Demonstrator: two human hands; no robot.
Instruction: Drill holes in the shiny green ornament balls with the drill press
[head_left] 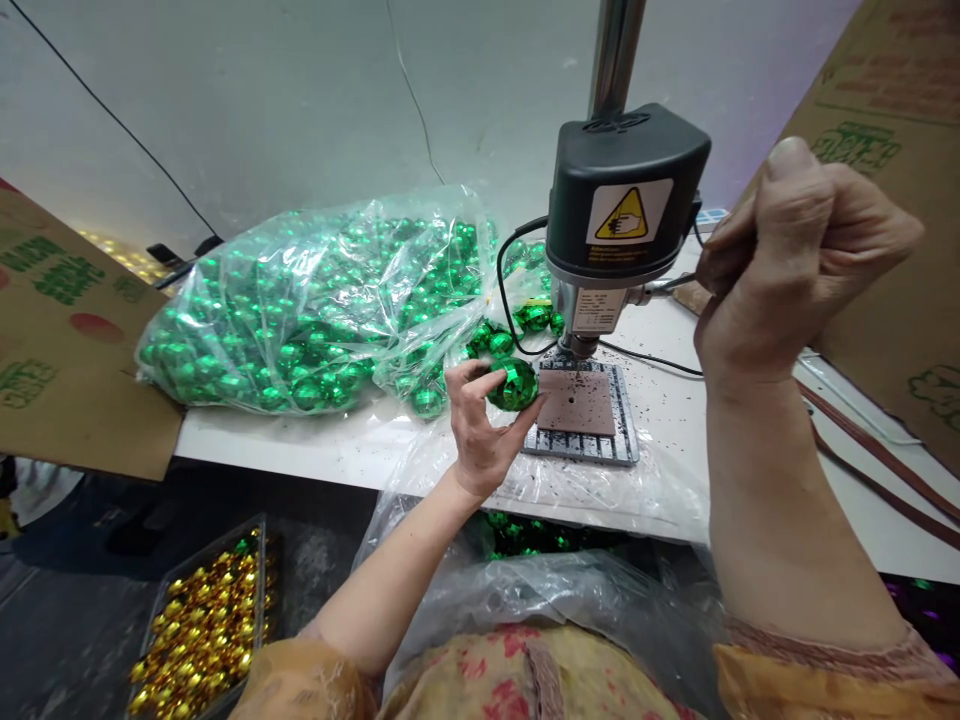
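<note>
A shiny green faceted ball [514, 384] is held between the fingers and thumb of my left hand [484, 425], at the left edge of the drill press base [626, 440]. My right hand [795, 255] is closed around the lever at the right side of the black drill press head [628, 200]. Under the chuck [581, 345] lies a brown square plate [576, 403] with a small dark hole, sprinkled with dark shavings. The ball is beside the plate, not under the chuck.
A large clear bag of green balls [315, 300] lies on the white table [277, 435] at the left. Cardboard [75, 330] stands on both sides. Gold balls fill a bin [202, 620] at the lower left. Below the table edge, clear plastic [555, 590] lies near more green balls.
</note>
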